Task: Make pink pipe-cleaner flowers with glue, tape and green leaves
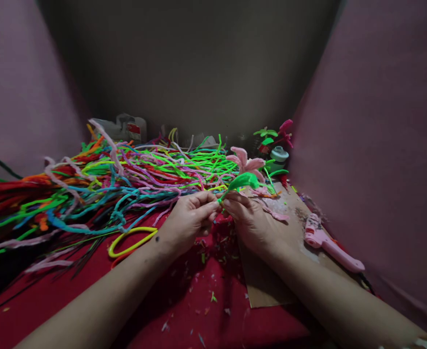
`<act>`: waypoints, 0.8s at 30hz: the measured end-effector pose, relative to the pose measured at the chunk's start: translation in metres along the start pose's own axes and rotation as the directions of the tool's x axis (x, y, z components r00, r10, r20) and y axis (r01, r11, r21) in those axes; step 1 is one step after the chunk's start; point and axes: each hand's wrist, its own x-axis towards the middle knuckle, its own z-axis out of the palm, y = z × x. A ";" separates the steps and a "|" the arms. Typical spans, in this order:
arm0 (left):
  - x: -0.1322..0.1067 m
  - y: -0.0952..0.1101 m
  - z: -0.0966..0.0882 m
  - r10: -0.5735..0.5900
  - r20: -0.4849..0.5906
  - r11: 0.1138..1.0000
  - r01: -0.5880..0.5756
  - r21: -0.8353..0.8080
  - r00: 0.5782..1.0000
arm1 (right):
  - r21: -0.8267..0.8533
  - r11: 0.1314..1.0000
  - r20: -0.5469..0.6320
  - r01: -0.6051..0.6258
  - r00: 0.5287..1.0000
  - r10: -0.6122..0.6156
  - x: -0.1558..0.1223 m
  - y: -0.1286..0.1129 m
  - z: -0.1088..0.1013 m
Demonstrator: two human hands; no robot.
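Observation:
Between my two hands, above the red cloth, is a green pipe-cleaner leaf [243, 181], its broad curved end pointing up and to the right. My left hand [196, 213] pinches the leaf's narrow lower end between thumb and finger. My right hand [248, 215] is closed on the same stem end, its fingertips almost touching the left ones. Just behind the leaf is a pink pipe-cleaner flower [243, 159], partly covered by it. Loose pink petals [276, 213] lie beside my right hand.
A large heap of coloured pipe cleaners [151, 169] spreads across the left and back. At right, a pink glue gun [332, 245] rests on cardboard [266, 281]. A small bottle [279, 154] and more flowers [285, 132] stand behind. Scraps litter the red cloth [184, 300].

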 end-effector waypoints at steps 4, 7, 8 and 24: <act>-0.001 0.002 -0.003 -0.081 0.095 0.989 0.092 -0.114 0.992 | 0.153 0.988 -0.017 0.002 1.000 0.000 0.004 0.016 -0.004; -0.001 0.003 -0.007 -0.112 0.171 0.979 0.138 -0.148 0.979 | 0.205 0.979 0.024 -0.018 1.000 0.014 0.007 0.026 -0.008; -0.001 0.003 -0.008 -0.117 0.195 0.977 0.148 -0.152 0.974 | 0.203 0.979 0.052 -0.030 0.998 0.020 0.008 0.028 -0.009; 0.002 0.002 -0.016 -0.087 0.286 0.991 0.112 -0.071 0.954 | 0.329 0.937 0.212 -0.120 0.976 0.050 0.007 0.021 -0.008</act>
